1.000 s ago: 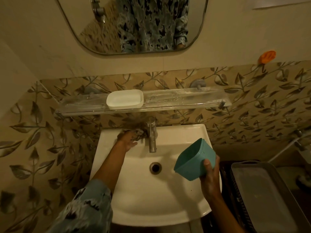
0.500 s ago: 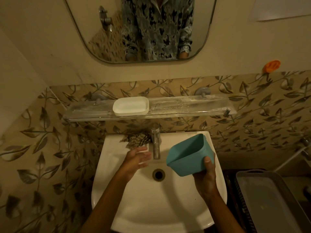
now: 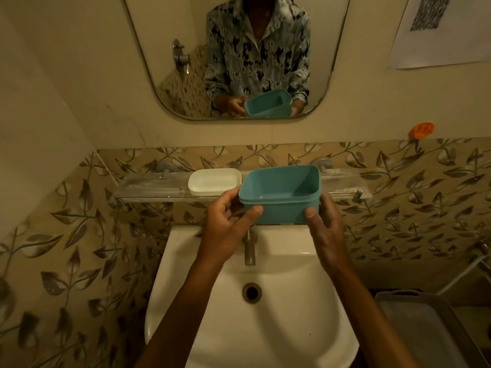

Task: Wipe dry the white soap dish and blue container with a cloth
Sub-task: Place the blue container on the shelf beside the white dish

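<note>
I hold the blue container (image 3: pixel 280 195) upright in both hands, level with the glass shelf (image 3: pixel 148 188) and above the tap. My left hand (image 3: pixel 228 224) grips its left end, thumb on the front wall. My right hand (image 3: pixel 325 221) grips its right end. The container's inside is empty. The white soap dish (image 3: pixel 214 181) sits on the shelf just left of the container, nearly touching it. The cloth is hidden; I cannot see it behind my left hand and the container.
A white basin (image 3: pixel 252 328) with a metal tap (image 3: pixel 249 248) and drain lies below my hands. A mirror (image 3: pixel 239 57) hangs above the shelf. A grey tray (image 3: pixel 430 330) stands at the lower right. An orange hook (image 3: pixel 421 130) sticks to the wall.
My right hand raised the blue container from over the basin to shelf height and turned it upright. My left hand left the cloth by the tap and took the container's left end.
</note>
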